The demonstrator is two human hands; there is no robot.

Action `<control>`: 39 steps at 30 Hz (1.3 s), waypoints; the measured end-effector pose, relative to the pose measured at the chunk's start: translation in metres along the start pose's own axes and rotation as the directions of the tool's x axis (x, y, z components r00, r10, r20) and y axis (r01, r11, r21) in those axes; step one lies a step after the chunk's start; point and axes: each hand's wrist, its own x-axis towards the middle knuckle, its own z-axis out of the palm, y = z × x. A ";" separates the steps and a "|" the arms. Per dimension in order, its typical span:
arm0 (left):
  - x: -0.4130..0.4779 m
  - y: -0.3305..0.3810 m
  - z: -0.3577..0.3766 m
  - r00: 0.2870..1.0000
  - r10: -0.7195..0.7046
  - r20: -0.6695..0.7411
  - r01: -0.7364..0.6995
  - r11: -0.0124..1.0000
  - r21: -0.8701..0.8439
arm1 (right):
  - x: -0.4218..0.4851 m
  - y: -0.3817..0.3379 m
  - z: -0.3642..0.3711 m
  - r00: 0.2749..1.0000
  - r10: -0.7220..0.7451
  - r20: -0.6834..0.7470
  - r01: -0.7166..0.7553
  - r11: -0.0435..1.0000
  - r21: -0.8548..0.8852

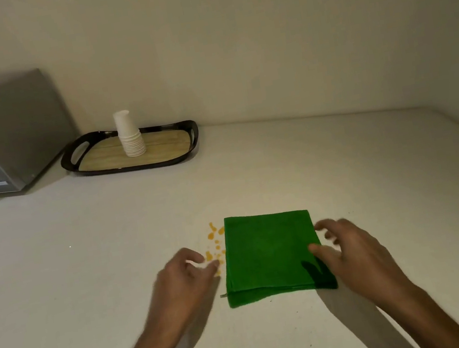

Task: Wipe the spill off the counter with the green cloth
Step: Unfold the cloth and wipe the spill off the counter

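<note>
A folded green cloth (272, 253) lies flat on the white counter (87, 273). Orange spill droplets (214, 244) dot the counter along the cloth's left edge. My left hand (179, 282) hovers just left of the cloth, fingers loosely curled and apart, fingertips near the droplets, holding nothing. My right hand (353, 250) is over the cloth's right edge, fingers spread, thumb over the cloth's near right corner; it grips nothing that I can see.
A dark tray (80, 159) with a wooden base stands at the back by the wall, carrying a stack of white paper cups (128, 133). A grey microwave (2, 132) sits at the far left. The counter ends at walls behind and to the right.
</note>
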 end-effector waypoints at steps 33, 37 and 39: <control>0.035 -0.083 -0.035 0.978 0.205 -0.041 -0.184 0.938 0.293 | -0.020 -0.123 0.151 0.826 -0.397 0.401 0.486 0.861 -0.148; 0.039 -0.081 -0.034 0.975 0.220 -0.039 -0.197 0.930 0.312 | 0.040 -0.139 0.178 0.873 -0.330 0.358 0.419 0.884 -0.208; 0.037 -0.084 -0.032 0.974 0.224 -0.039 -0.198 0.920 0.339 | 0.076 -0.139 0.184 0.905 -0.255 0.339 0.350 0.901 -0.255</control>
